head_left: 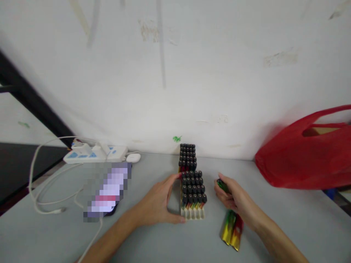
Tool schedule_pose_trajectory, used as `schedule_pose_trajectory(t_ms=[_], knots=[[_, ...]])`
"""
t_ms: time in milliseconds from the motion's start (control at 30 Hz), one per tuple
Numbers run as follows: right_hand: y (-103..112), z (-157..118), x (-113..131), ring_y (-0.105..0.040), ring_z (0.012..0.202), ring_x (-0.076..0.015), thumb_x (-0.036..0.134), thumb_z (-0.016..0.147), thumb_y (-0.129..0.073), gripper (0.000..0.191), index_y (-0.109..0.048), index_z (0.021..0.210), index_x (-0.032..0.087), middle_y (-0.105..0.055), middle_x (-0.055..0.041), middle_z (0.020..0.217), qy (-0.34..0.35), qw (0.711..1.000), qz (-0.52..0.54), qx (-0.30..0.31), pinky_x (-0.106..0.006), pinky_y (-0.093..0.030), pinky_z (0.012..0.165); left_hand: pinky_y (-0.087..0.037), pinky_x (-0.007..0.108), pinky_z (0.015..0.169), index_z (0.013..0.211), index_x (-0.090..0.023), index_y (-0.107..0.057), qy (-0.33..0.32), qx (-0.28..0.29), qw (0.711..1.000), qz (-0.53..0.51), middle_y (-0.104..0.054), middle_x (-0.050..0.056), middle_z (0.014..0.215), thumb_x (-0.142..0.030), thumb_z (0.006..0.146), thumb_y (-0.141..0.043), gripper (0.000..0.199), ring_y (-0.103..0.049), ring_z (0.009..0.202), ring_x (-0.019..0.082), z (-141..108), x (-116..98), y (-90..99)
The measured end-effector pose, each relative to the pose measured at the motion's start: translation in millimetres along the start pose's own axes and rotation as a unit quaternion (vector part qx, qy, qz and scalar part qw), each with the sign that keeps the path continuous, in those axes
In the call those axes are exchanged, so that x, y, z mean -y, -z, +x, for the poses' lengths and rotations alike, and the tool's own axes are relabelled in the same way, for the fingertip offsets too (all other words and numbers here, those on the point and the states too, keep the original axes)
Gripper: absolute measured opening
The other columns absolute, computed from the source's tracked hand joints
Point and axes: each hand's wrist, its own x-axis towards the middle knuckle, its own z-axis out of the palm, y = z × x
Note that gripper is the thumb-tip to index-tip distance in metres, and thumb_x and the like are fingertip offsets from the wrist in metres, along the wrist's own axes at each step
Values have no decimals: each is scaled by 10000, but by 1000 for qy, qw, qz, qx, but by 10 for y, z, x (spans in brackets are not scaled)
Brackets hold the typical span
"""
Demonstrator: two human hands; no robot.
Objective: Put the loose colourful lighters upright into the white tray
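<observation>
A pale slotted tray [196,214] stands in front of me, with rows of black-topped tubes [192,188] upright in it. The tubes' lower bodies show red, green and yellow; their exact kind I cannot tell. My left hand [157,202] spans the tray's left side, thumb at the near corner and fingers at the far end. To the right of the tray, my right hand [233,191] is closed on a green tube with a black top [222,185]. Just below that hand, shiny green-yellow and red-yellow tubes [231,231] lie flat on the table, partly hidden by the wrist.
Behind the tray, a second block of black-topped tubes [187,155] stands near the wall. A phone [111,188], a power strip [95,154], a small white case [133,157] and a white cable [51,212] lie left. A red bag [304,157] sits at right.
</observation>
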Motion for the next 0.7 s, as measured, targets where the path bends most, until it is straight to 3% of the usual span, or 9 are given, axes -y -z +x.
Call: schedule_pose_trajectory(t_ms=[167, 333, 533, 700], knots=[[-50, 0, -100, -128, 540, -112, 806, 966, -542, 669, -334, 616, 275, -217, 88, 594, -2, 1000, 17, -10, -306, -98, 486, -562, 535, 1105, 1706, -242, -441, -23, -12, 1000, -12, -776, 115, 1271, -565, 618, -1104, 1315, -722, 1241, 421, -2, 13, -3], [-150, -35, -185, -195, 573, -131, 771, 988, -544, 626, -355, 653, 277, -261, 75, 625, -8, 999, 9, -40, -301, -157, 511, -549, 557, 1139, 1720, -263, -436, -18, -11, 1000, -12, -766, 124, 1315, -575, 611, -1102, 1330, -687, 1325, 451, -4, 5, 0], [-239, -55, -173, -164, 580, -133, 810, 913, -617, 629, -362, 673, 288, -259, 82, 636, -32, 997, 26, -66, -292, -150, 511, -596, 508, 993, 1698, -225, -448, 2, -1, 1000, 1, -776, 64, 1095, -562, 609, -1107, 1317, -756, 990, 358, -8, 5, -1], [-222, -48, -246, -196, 561, -137, 780, 958, -531, 575, -388, 696, 289, -284, 68, 643, -7, 998, -14, -56, -278, -152, 485, -601, 472, 934, 1706, -239, -443, 1, -2, 1000, -9, -755, 24, 998, -605, 612, -1094, 1325, -746, 915, 329, -9, 15, -3]])
